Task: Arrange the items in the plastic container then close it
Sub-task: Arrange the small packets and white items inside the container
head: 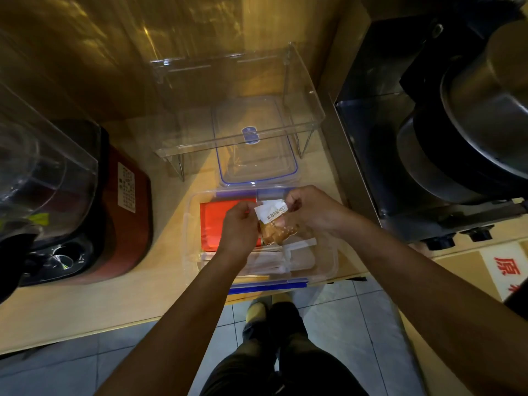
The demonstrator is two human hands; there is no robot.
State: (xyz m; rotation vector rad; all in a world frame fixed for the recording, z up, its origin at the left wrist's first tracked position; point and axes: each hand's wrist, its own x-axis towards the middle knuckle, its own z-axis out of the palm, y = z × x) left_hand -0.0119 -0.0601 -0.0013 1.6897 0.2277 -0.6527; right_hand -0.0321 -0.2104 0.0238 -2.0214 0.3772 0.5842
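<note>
**Both hands holding a packet over the open plastic container**

The clear plastic container [264, 244] sits open at the near edge of a pale wooden counter [85, 304], with a blue clasp [268, 285] along its near rim. Its lid [255, 144], clear with a blue seal line and a blue label, lies flat on the counter just beyond the container's far rim, partly under a clear acrylic stand [237, 107].

Both hands meet above the far half of the container. The left hand [238, 227] is closed, its fingertips pinching the left edge of a packet [273, 221] that has a white printed top and tan contents. The right hand [310, 210] is also closed, gripping the packet's right side from above. The packet is tilted, with the white end farther away and the tan end nearer.

Inside the container, a flat red packet [220, 221] lies in the far-left portion, partly covered by the left hand. Pale, translucent wrapped items [285, 258] fill the near portion; what they are cannot be told.

To the left of the container stands a dark red appliance [125, 212] bearing a white label. To the right is a dark metal machine [445, 124]. Tiled floor [343, 324] shows below the counter edge.
</note>
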